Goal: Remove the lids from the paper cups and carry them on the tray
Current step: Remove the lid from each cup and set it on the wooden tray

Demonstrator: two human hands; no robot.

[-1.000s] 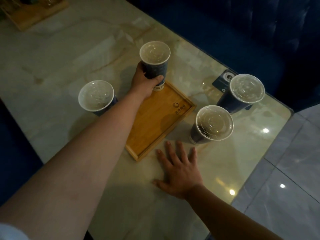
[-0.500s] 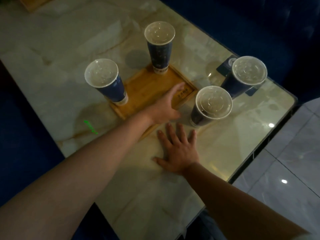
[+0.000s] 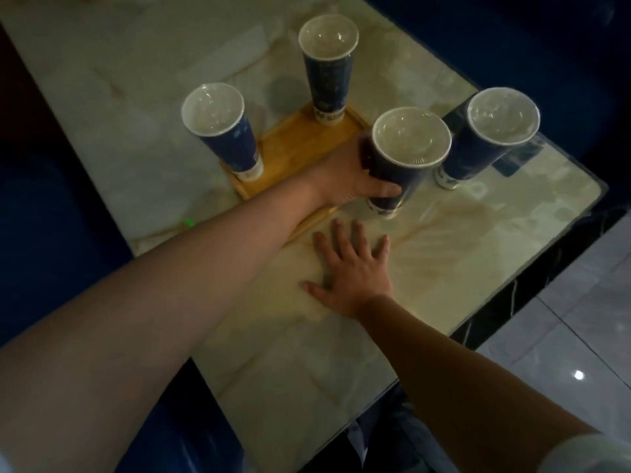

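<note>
- The left forearm is crossing the wooden tray (image 3: 300,145) at frame centre and hiding its near right part; only a thin strip of its near rim is showing below the wrist.
- The dim light is making the print on the cups hard to read, and the clear lids are showing mostly as pale glare.
- The left hand (image 3: 348,179) is reaching in from the lower left and wrapping its thumb and fingers around the lower half of the held cup (image 3: 399,165); that cup is leaning slightly, and whether its base is touching the marble table (image 3: 136,80) cannot be told.
- The right hand (image 3: 351,271) is lying flat on the table at lower centre, fingers straight and spread, gripping nothing.
- The left cup (image 3: 228,138) and the far cup (image 3: 327,70) are standing on the tray at its left and far corners, lids on.
- The right cup (image 3: 485,141) is standing on the table right of centre, just beside the held one, partly covering a dark object (image 3: 519,158) that cannot be made out.
</note>
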